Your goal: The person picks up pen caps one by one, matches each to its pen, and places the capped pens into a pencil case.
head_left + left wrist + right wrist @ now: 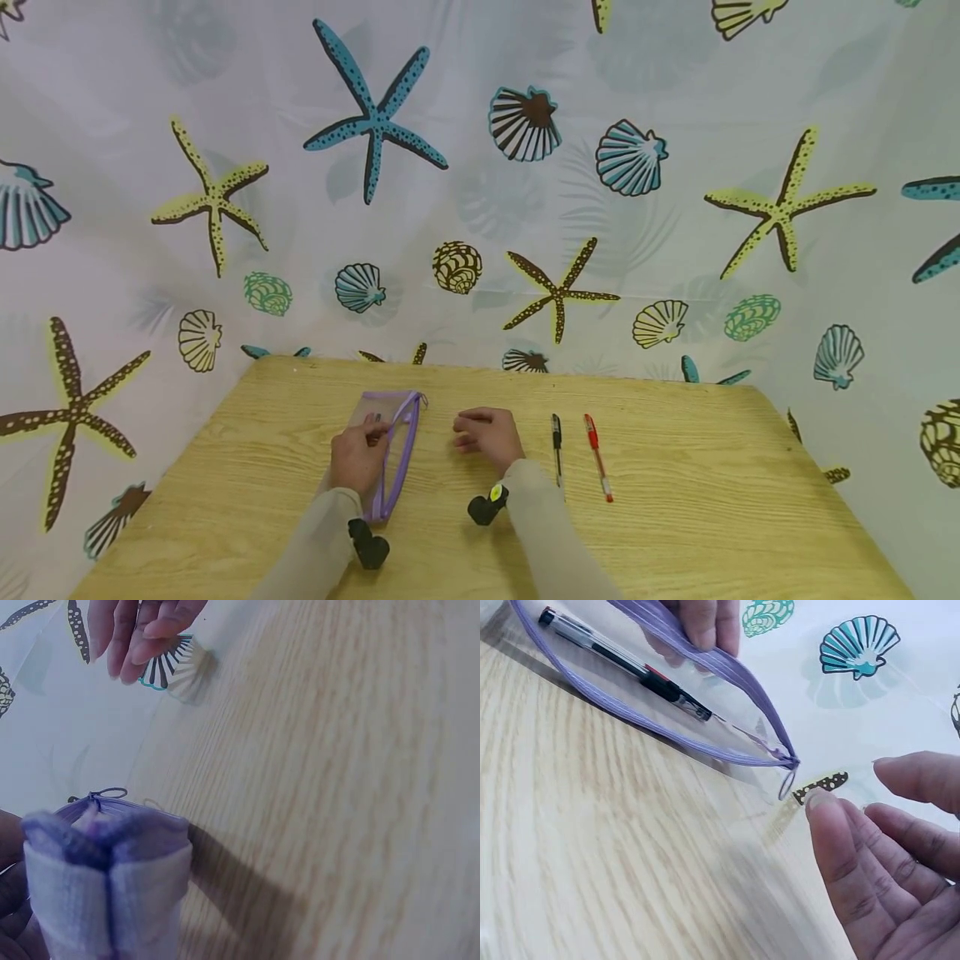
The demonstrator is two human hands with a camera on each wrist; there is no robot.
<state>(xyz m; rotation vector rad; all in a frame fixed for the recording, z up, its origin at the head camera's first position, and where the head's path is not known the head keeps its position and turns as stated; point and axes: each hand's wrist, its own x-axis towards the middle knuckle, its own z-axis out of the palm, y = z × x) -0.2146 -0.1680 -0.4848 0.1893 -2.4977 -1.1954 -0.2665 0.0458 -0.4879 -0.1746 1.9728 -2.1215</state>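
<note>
A wooden tabletop (675, 517) carries a clear pencil pouch (390, 450) with a purple zipper, lying left of centre. The left hand (358, 457) pinches the pouch's upper edge, a black pen (622, 664) inside. Right of the pouch, the right hand (487, 437) rests with relaxed, empty grip. Further right lie a black pen (557, 446) and red pen (597, 458).

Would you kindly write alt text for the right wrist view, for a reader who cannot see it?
A clear pencil pouch with a purple zip lies open on a wooden table, a pen inside it, and the left hand pinches its upper edge. The right hand hovers open nearby, holding nothing.
</note>
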